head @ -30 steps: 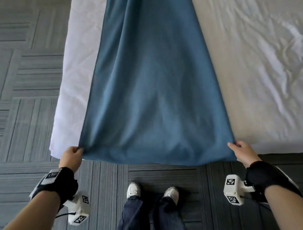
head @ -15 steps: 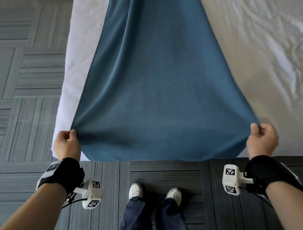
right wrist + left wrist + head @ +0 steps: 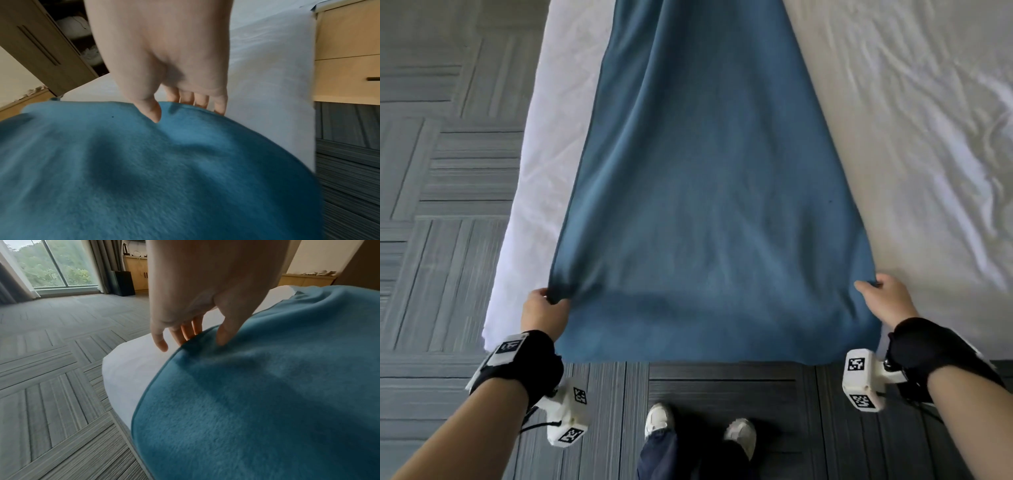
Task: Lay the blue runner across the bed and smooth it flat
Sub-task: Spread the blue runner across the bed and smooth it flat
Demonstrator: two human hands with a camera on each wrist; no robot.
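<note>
We stand at the foot side of the bed [image 3: 527,192] with the runner [image 3: 709,205] laid away from us toward 12 o'clock, its near end hanging over the mattress edge at 6 o'clock. We hold it at both long edges so that we can pull the cloth outward and take out the soft folds that run along its middle.

Our left hand [image 3: 544,313] is at 8 o'clock. Its thumb lies on top of the runner and the other fingers [image 3: 186,331] go under the hem, so it pinches the left edge; the cloth bunches a little there.

Our right hand [image 3: 885,299] is at 4 o'clock, at the right edge. In the right wrist view the thumb [image 3: 151,110] points down onto the cloth and the fingers reach behind the hem. It probably pinches the edge too, but this view is blurred and we cannot tell it for sure.

Both wrists are bent down, palms toward the bed, arms spread to the width of the runner. We judge that the laying is nearly done and the smoothing is still to come.
</note>
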